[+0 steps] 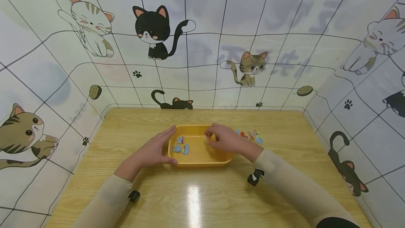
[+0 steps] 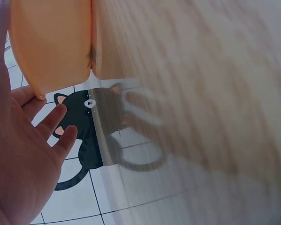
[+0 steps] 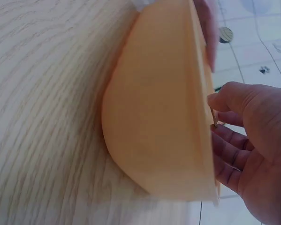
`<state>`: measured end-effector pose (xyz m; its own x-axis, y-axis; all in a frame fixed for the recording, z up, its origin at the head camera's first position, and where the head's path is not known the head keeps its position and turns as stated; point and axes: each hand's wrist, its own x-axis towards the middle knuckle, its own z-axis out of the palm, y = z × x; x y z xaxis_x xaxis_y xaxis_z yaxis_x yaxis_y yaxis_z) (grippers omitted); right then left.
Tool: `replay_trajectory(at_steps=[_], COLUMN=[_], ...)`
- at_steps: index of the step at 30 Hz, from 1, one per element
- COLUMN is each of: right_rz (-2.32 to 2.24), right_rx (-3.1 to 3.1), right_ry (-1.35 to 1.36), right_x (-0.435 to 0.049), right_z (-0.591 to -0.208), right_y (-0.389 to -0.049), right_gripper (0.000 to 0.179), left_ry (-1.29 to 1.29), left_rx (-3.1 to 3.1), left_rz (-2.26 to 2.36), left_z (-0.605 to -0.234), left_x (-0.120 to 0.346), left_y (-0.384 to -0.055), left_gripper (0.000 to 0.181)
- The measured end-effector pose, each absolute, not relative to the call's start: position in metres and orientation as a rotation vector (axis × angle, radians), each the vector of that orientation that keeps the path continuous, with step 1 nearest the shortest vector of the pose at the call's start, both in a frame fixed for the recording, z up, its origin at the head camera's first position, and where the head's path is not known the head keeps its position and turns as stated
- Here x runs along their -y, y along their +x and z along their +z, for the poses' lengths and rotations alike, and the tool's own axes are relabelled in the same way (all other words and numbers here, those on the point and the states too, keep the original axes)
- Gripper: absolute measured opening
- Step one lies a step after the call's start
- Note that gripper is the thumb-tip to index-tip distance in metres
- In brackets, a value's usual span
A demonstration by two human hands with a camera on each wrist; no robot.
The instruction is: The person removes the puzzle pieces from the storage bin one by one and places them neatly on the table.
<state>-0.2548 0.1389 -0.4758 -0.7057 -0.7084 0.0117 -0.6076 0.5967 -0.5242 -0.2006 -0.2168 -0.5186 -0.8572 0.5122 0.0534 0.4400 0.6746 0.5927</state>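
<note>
A yellow plastic tray [image 1: 202, 164] stands on the table, with several small blue jigsaw pieces [image 1: 181, 148] lying at its left end. My left hand [image 1: 152, 152] holds that end, thumb by the front corner and fingers at the back corner. In the left wrist view its other fingers [image 2: 65, 140] stick out past the tray. Over the right part of the tray, my right hand [image 1: 226, 138] pinches a small thin jigsaw piece [image 3: 214, 116] between thumb and fingertips. The right wrist view shows the piece edge-on at the rim, so its printed face is hidden.
More colourful jigsaw pieces [image 1: 251, 135] lie on the wooden table [image 1: 152, 196] behind the right forearm, to the right of the tray. A cat-patterned cloth wall [image 1: 205, 45] rises at the table's back edge and along both sides.
</note>
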Motion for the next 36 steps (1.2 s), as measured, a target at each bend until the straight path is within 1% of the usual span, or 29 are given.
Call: replay_trajectory(at_steps=[6,14,21,26,36], right_rz=[-0.814,-0.91,-1.001,-1.041,-1.017], right_rx=[-2.648,-2.658,-2.694,-2.719,-2.8], right_ry=[-1.057,-1.095,-1.051,-1.013,-0.954], right_x=[-0.158,-0.18,-0.201,-0.215,-0.24], right_z=[-0.469,-0.465,-0.463,-0.464,-0.467], right_y=[-0.251,-0.25,-0.249,-0.25,-0.253], right_gripper=[0.029,0.033,0.039,0.04,0.043], left_ry=[0.786,0.777,0.781,0.783,0.775], left_rx=[-2.765,-2.767,-2.768,-2.769,-2.768], left_rz=[0.934,0.936,0.932,0.926,0.935], left_z=[-0.521,-0.521,-0.521,-0.52,-0.519], left_x=[0.217,0.217,0.217,0.217,0.217], left_y=[-0.201,-0.201,-0.201,-0.201,-0.2], left_gripper=[0.136,0.137,0.137,0.137,0.135])
